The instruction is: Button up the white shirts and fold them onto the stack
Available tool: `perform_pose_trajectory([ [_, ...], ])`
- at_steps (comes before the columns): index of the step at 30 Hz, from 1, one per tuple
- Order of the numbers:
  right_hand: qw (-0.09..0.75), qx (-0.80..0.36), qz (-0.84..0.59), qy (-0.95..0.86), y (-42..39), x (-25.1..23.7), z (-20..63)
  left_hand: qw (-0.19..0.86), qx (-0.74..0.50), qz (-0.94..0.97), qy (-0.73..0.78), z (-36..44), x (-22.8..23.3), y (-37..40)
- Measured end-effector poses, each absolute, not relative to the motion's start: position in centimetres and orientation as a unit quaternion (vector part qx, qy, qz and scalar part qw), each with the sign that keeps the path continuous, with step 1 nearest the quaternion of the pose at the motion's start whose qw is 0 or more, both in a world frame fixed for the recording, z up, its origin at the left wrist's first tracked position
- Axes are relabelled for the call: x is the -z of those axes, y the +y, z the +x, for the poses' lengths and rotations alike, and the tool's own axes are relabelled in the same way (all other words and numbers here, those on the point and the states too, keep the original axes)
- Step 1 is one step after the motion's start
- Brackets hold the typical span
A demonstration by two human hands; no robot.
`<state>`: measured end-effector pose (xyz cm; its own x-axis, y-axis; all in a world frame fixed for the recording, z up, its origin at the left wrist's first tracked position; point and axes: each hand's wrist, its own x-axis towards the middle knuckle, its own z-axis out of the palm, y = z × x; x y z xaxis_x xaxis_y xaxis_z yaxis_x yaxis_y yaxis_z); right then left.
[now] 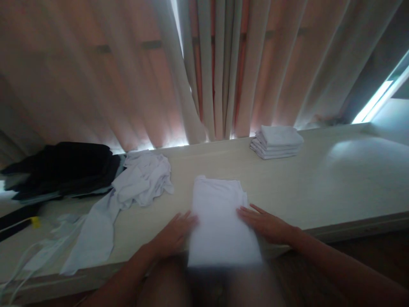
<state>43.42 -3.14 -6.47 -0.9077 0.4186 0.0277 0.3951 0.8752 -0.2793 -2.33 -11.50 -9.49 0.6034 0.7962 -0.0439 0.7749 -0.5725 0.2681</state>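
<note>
From the head camera, the left hand (174, 234) lies flat with its fingers (188, 219) spread open on the near-left edge of one white cloth (220, 221), gripping nothing. The right hand (266, 224) does the same on the right edge, fingers (247, 211) stretched out and pressing down. Both palms seem to pin the cloth so its folded shape stays smooth on the pale desk (335, 187); its near end hangs over the desk's front edge between the wrists.

Beyond the right fingers, well apart, sits one stack of folded cloths (277, 142), about four layers, squared up against the curtain (223, 68). Out past the left fingers lies one crumpled white heap (140, 181) trailing a long strip, loose and unfolded. Further left is one dark pile of clothing (64, 168).
</note>
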Motion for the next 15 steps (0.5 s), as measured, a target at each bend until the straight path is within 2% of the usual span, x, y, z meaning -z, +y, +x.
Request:
perform_pose_trajectory([
  [3,-0.007,-0.178,-0.173,-0.969,-4.2,6.3,44.2,0.163,-0.005,0.909,0.382,-1.8,9.0,-11.4],
  [5,-0.009,-0.177,-0.167,-0.97,-4.8,6.9,44.2,0.175,0.01,0.916,0.361,-1.8,8.9,-11.6],
  [11,0.066,-0.006,-0.184,-0.981,-5.2,10.2,44.0,0.092,0.023,0.911,0.401,-1.1,9.1,-12.3],
  [15,0.093,0.036,-0.162,-0.982,-4.9,10.7,43.1,0.05,0.011,0.899,0.436,0.4,9.8,-12.7],
])
